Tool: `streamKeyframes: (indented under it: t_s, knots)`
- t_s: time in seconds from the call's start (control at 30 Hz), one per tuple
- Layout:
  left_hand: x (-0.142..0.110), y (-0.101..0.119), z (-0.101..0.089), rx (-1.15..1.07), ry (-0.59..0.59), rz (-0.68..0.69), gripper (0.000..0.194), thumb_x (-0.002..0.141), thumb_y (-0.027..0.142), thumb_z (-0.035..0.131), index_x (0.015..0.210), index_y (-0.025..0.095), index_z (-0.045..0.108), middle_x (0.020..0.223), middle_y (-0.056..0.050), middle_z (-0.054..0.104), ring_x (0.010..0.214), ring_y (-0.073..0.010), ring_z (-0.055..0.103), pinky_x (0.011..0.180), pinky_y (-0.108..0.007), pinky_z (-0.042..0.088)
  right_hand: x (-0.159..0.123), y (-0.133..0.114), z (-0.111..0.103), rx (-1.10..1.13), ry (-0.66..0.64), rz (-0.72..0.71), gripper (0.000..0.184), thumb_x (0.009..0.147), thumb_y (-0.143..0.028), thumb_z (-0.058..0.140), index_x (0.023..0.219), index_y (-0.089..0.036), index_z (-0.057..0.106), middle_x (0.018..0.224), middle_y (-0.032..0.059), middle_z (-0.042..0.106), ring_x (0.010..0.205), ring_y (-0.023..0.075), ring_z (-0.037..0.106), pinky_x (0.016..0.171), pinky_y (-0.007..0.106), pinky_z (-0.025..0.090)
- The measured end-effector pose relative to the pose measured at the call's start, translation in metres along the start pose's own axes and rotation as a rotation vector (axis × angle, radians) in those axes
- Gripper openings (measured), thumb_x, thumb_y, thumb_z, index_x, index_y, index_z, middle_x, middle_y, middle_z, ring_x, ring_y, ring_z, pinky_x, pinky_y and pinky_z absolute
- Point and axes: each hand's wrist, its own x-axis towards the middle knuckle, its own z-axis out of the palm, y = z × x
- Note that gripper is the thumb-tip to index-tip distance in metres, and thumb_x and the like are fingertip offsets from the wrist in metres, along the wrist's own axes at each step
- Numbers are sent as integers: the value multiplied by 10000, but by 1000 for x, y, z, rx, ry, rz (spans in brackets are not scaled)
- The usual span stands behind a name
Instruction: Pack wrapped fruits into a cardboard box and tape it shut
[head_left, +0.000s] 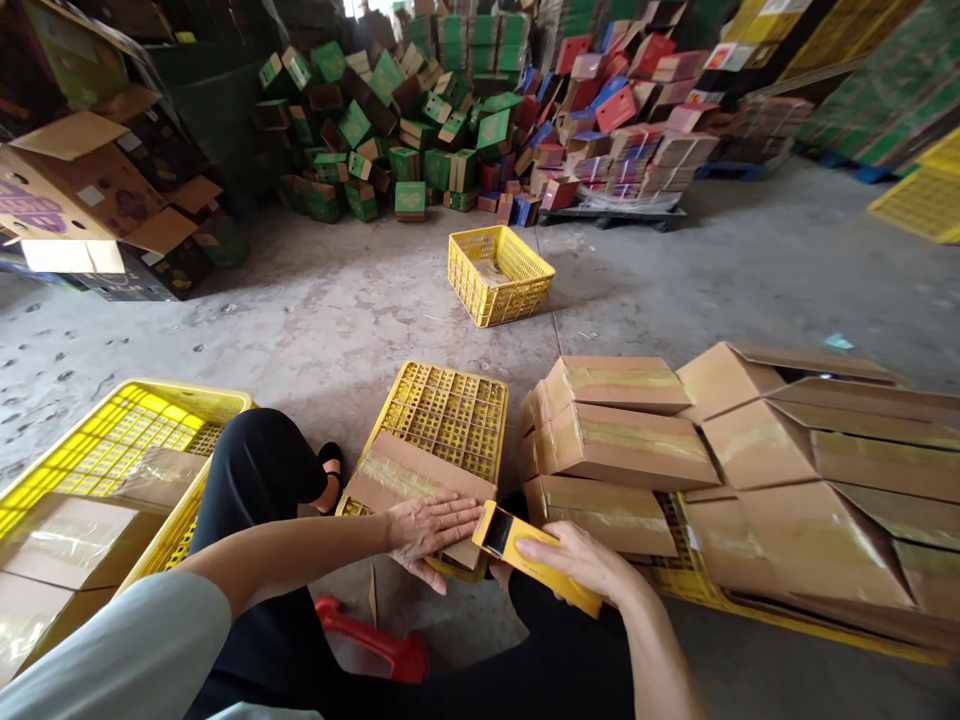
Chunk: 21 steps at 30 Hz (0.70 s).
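My left hand (435, 530) lies flat on a brown cardboard box (405, 475) with a shiny strip of tape along it, fingers stretched out. The box rests on an upturned yellow plastic crate (450, 410) between my knees. My right hand (581, 560) is wrapped round a yellow handheld tool (536, 560) with a dark window near its front. The tool's front end is at the box's right end, close to my left fingertips. What the dark window holds, I cannot make out.
Taped cardboard boxes (637, 440) are stacked on my right. On my left stands a yellow crate (150, 400) with boxes inside. A red plastic object (375, 640) lies below. Another yellow crate (499, 280) sits ahead; behind it are heaped green cartons (409, 200).
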Motion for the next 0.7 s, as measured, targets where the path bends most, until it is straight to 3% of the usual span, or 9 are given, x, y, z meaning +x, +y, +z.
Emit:
streamKeyframes:
  t_s: [0.23, 0.43, 0.7]
  knots:
    - [0, -2, 4, 17, 2, 2, 1110, 951, 780, 481, 1679, 22, 122, 1734, -212, 107, 1624, -350, 83, 1329, -484, 119, -7, 18, -10, -73, 74, -19, 567, 790, -766, 659, 828, -203, 712, 910, 101, 777, 897, 301, 730, 685, 314, 528]
    - [-1, -2, 7, 56, 28, 11, 1120, 940, 777, 509, 1677, 22, 133, 1725, -230, 148, 1619, -362, 116, 1322, -491, 150, -15, 20, -9, -41, 53, -14, 567, 792, -777, 644, 847, -215, 704, 958, 105, 778, 960, 323, 735, 714, 327, 555]
    - [1, -4, 8, 11, 23, 9, 1094, 953, 788, 456, 1684, 43, 127, 1739, -203, 105, 1623, -355, 96, 1328, -480, 116, -23, 17, -7, 125, 31, 94, 581, 783, -759, 681, 990, -217, 652, 977, 109, 771, 743, 282, 756, 587, 335, 564]
